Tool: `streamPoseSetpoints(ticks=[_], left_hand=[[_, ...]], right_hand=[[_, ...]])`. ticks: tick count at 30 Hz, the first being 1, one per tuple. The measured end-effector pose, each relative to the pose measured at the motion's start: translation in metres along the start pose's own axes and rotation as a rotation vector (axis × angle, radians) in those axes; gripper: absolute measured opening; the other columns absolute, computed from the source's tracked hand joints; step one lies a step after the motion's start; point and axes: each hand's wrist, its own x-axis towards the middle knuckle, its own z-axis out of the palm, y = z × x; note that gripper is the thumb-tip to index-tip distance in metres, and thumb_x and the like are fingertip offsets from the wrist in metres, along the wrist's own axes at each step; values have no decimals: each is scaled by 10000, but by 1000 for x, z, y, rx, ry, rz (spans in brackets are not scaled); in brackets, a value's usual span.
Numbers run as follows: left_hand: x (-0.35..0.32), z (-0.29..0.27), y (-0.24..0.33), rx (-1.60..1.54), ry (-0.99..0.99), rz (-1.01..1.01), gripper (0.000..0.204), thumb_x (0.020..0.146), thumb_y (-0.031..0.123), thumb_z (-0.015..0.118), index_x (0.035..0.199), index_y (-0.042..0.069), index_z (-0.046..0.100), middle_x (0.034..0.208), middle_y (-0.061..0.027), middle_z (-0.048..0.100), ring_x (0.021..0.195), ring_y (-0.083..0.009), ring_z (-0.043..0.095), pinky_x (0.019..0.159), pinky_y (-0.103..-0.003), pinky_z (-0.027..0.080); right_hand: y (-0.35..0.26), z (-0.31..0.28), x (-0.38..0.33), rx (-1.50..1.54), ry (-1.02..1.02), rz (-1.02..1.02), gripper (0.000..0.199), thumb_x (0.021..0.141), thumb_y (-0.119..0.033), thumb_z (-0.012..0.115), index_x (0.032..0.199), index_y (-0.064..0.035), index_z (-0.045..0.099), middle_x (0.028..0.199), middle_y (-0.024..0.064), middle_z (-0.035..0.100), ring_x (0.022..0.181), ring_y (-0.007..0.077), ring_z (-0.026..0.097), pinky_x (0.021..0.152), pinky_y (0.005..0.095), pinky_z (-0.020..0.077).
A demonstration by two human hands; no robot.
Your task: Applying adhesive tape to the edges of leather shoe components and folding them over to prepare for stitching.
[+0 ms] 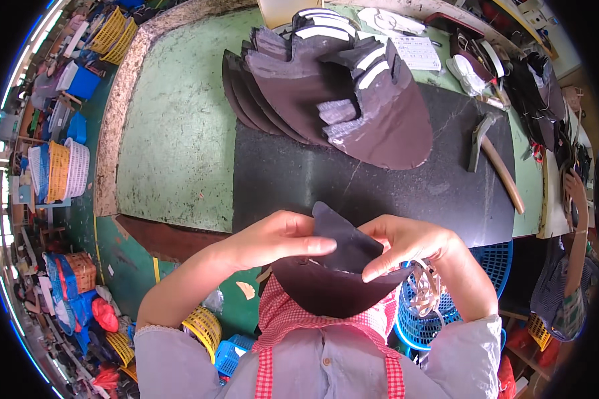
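Note:
Close to my body, both hands hold a dark brown, curved piece of sheet material (333, 292), which looks like a shoe upper. Its pointed flap stands up between my hands, and the rounded part hangs over my checked apron. My left hand (279, 236) grips the piece from the left, thumb lying across the flap. On the other side, my right hand (412, 239) pinches its edge, with the thumb on top and the fingers mostly hidden behind. Beyond them, several similar dark brown pieces (273, 86) with white-striped edges lie overlapped on a black mat (279, 179).
A hammer (496, 163) with a wooden handle lies at the mat's right side. The green table (173, 120) has a worn raised border. A blue basket (492, 266) stands beside my right arm. At right, another person's arm (577, 213) shows. Coloured baskets (60, 166) line the left.

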Motion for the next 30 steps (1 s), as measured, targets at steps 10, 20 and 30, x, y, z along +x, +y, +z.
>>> streamPoseSetpoints(ticks=[10,20,30], left_hand=[[34,-30,-7,1337,720,981,435,555,-95,703,951,84,728,874,-34,609,736,-225,570,635,-326,492],[27,-45,-6,1537,387,1204,177,733,130,720,906,112,754,1078,-17,726,1029,-253,656,731,-345,530],[-5,-36,-22,1681,386,821,335,817,242,677,1136,156,730,1293,26,654,1245,-223,589,1047,-480,391]], right_hand=[[18,8,36,-1000,977,-620,508,564,86,691,1025,-123,726,840,53,590,697,242,631,634,344,531],[23,-3,36,-1251,832,-825,489,523,-42,689,1008,-88,736,1007,29,636,860,234,603,761,369,518],[27,8,6,-1574,777,-597,441,651,-159,667,1082,-111,746,1235,-11,679,1114,213,604,966,398,436]])
